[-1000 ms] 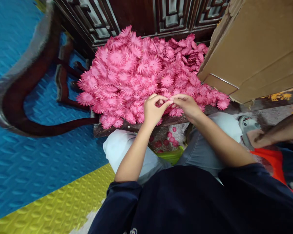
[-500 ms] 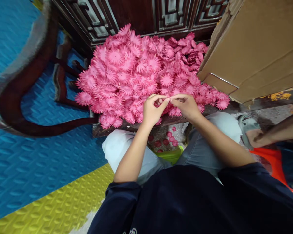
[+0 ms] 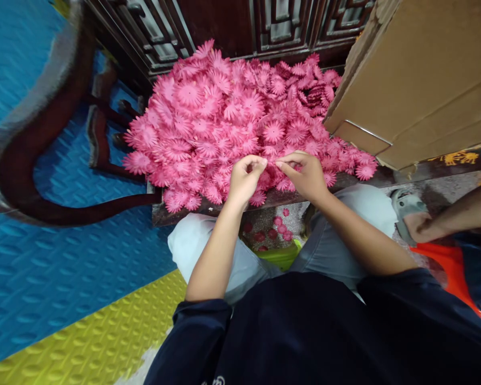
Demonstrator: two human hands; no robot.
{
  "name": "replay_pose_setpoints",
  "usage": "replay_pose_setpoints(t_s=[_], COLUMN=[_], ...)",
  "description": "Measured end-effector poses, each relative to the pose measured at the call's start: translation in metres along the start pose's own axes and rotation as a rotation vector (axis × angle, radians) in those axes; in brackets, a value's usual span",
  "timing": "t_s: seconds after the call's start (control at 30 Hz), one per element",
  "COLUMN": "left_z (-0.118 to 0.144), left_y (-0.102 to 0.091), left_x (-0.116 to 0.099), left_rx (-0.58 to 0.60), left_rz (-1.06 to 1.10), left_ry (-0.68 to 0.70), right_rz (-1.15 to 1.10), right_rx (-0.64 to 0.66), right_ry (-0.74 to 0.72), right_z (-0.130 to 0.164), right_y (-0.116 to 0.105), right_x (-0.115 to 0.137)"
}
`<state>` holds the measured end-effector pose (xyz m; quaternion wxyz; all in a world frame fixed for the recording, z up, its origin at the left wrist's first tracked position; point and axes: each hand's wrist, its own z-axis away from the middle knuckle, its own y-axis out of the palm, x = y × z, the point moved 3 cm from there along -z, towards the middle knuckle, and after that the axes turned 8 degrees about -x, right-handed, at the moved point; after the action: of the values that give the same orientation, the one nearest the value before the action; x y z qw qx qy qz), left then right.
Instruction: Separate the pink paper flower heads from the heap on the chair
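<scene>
The left hand [image 3: 244, 179] is seen just left of the frame's centre, its fingers curled inward and thumb and forefinger brought together; whether a petal piece is pinched there cannot be told, since the fingertips are lost against the pink behind them. The right hand [image 3: 304, 175] is held just beside it, to the right, with its thumb and forefinger likewise closed to a point aimed leftward at the left hand's fingertips; what, if anything, is gripped cannot be made out. A small gap is left between the two sets of fingertips. Both hands are rested at the near edge of the heap of pink flower pieces [image 3: 232, 117], which lies directly above and beyond them in the frame, spreading toward the upper centre; its long axis runs from left to right, and both hands are about equally near to it. The forearms are brought up from the lower centre, converging in a narrow V, wrists bent slightly down. The heap is carried on a dark wooden bench [image 3: 224, 206]. A cardboard box [image 3: 420, 80] fills the upper right, a few fallen flowers [image 3: 274, 230] are scattered below the bench edge, and a blue floor mat [image 3: 44, 267] covers the left.
</scene>
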<state>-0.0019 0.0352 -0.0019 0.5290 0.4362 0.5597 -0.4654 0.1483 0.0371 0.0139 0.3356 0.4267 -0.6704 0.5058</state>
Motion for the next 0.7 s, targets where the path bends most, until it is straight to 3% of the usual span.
replay_pose_setpoints(t_s=[0.17,0.3,0.57,0.63,0.7], left_z=[-0.002,-0.005,-0.008,-0.013,-0.022], left_y=[0.0,-0.005,-0.009,-0.019,-0.041], left_x=[0.005,0.001,-0.004,-0.001,0.002], left_rx=[0.041,-0.016,-0.23,-0.322,-0.455], left_rz=[0.1,0.1,0.059,0.047,0.053], left_ry=[-0.144,-0.131,0.081,0.139,0.172], right_rz=[-0.09,-0.209,-0.323,-0.309,-0.279], right_rx=[-0.028,-0.037,-0.142,-0.187,-0.29], right_ry=[0.063,0.144,0.298,0.326,0.366], right_z=[-0.002,-0.004,-0.005,-0.007,-0.012], right_y=[-0.002,-0.002,0.0,-0.006,-0.019], right_x=[-0.002,-0.008,-0.012,-0.018,-0.029])
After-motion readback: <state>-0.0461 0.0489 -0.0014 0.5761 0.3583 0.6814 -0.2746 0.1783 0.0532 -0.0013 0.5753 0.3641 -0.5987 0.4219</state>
